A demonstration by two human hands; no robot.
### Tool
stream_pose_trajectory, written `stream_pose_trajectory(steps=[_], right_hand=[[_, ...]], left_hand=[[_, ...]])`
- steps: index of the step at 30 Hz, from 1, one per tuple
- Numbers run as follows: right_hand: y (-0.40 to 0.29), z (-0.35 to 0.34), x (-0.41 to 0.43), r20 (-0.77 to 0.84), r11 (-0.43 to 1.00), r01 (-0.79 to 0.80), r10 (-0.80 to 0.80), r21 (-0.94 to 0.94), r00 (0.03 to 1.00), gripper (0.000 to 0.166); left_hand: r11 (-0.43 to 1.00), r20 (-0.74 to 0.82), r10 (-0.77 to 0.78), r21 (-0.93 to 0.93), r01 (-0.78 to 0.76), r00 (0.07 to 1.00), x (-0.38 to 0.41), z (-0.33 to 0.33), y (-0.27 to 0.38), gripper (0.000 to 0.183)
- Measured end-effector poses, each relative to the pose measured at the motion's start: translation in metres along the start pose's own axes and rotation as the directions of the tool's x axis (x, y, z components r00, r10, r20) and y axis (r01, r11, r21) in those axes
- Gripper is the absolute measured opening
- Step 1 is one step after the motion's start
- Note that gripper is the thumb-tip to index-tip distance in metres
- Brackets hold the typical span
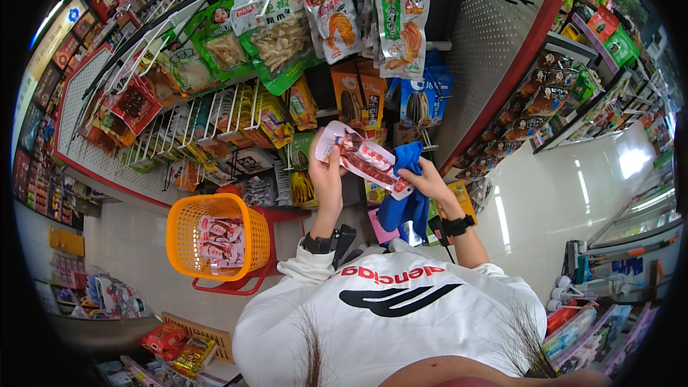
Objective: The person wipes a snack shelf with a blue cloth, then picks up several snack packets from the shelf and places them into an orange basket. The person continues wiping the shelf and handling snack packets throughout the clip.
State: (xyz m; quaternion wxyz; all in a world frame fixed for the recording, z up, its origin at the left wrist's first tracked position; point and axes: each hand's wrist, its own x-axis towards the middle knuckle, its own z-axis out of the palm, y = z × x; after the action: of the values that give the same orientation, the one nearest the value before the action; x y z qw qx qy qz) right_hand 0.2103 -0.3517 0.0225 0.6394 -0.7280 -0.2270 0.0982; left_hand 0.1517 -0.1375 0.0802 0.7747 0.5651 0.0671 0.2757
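My left hand [326, 172] grips the upper end of a pink snack packet [361, 157] printed with a picture of a reddish-brown food. A blue cloth [400, 207] is bunched in my right hand [428, 178], whose thumb presses on the packet's lower end. The packet lies tilted between both hands, in front of the rack. To the left, an orange plastic basket [175, 236] contains several similar pink packets [221, 242].
Snack bags, such as a green-and-white one [279, 37], hang on wire hooks ahead. A red-edged perforated panel [494, 59] bounds the rack at right. A red stool-like stand [252, 285] supports the basket. Cartons and goods [180, 349] lie at lower left.
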Motion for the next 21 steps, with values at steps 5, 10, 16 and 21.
stream_pose_trajectory(steps=[5,10,16,21], right_hand=[[-0.009,-0.006,0.002,0.076,0.878,0.187,-0.171,-0.440,0.982,0.030],[-0.029,0.006,-0.003,0.224,0.799,0.284,-0.192,-0.530,0.956,0.029],[-0.045,-0.023,-0.004,0.241,0.924,0.108,-0.018,-0.366,0.970,0.026],[-0.033,-0.035,-0.010,-0.033,1.000,-0.011,0.010,-0.012,0.999,0.021]], left_hand=[[0.128,0.506,0.245,0.829,-0.545,0.827,0.001,-0.002,0.016,0.077],[0.237,0.734,-0.188,0.679,-0.695,0.652,-0.006,-0.020,-0.027,0.044],[0.409,0.727,-0.236,0.676,-0.612,0.645,-0.006,-0.021,-0.019,0.030],[0.454,0.694,-0.192,0.689,-0.564,0.694,-0.007,-0.010,-0.011,0.028]])
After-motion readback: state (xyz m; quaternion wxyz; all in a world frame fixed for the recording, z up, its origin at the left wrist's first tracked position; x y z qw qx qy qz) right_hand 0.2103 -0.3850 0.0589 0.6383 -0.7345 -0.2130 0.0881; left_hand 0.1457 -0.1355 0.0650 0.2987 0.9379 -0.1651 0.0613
